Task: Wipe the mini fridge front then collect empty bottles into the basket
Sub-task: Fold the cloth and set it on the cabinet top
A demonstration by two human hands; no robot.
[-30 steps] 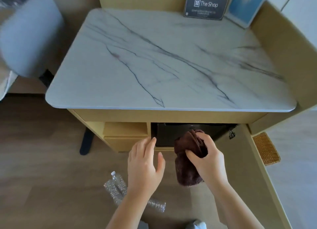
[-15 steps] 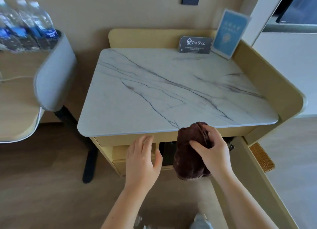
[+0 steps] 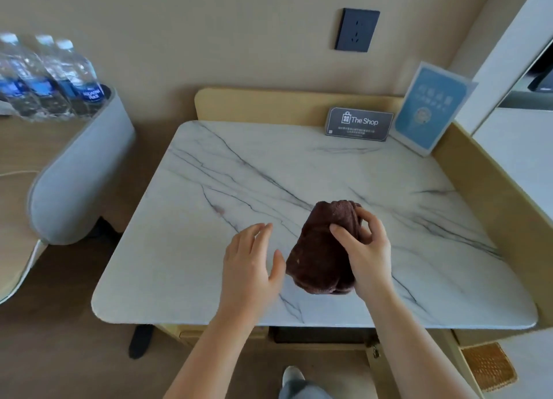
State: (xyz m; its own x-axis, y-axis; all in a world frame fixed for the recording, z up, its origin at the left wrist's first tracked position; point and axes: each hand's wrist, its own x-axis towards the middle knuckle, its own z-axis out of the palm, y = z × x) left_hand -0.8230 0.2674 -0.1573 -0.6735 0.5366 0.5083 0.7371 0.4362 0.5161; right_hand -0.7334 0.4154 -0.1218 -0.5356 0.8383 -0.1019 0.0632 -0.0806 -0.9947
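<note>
Now right hand [image 3: 363,258] around cloth [image 3: 321,255]

The cloth [image 3: 321,258] was dark brown. The tabletop [image 3: 209,219] was white marble with thin grey veins, framed by a pale yellow-tan rim [image 3: 269,103]. At its far right corner stood a dark grey sign [image 3: 359,124] with white lettering and a light blue card [image 3: 431,106]. The socket [image 3: 357,29] was dark blue-grey on a beige wall [image 3: 209,39]. The bottles [image 3: 51,75] were clear with blue labels. The basket [image 3: 489,365] was woven orange-tan.
</note>
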